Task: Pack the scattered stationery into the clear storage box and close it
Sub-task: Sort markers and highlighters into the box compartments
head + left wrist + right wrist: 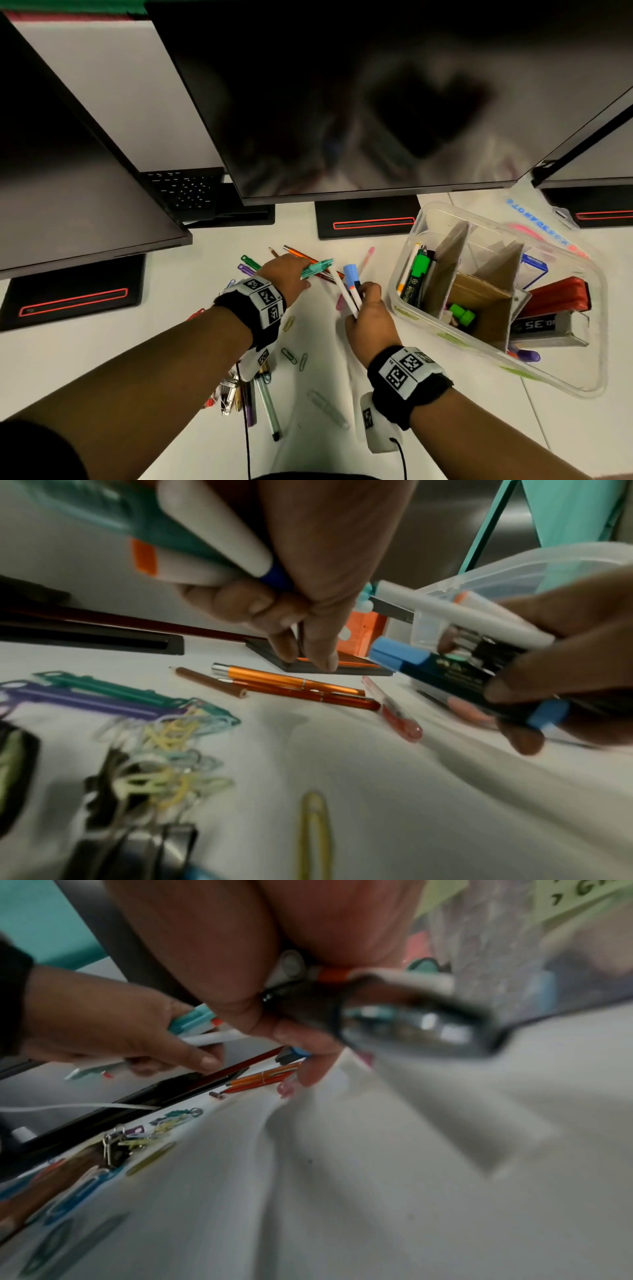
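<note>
Clear plastic storage box (582, 383) sits open at the desk's right, cardboard dividers inside, markers upright in one slot, green bits in another. Left hand (286, 279) grips a teal pen (317, 268); right hand (370, 325) clutches a blue-capped marker (351, 277). Left wrist cam: orange pens (291, 681) and paper clips (167, 739) loose on the table. Right wrist cam's blurry, fingers (301, 1037) wrapped round pens.

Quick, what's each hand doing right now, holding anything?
Left hand: holding a teal pen and white markers.
Right hand: holding a blue-capped marker and a white pen.
</note>
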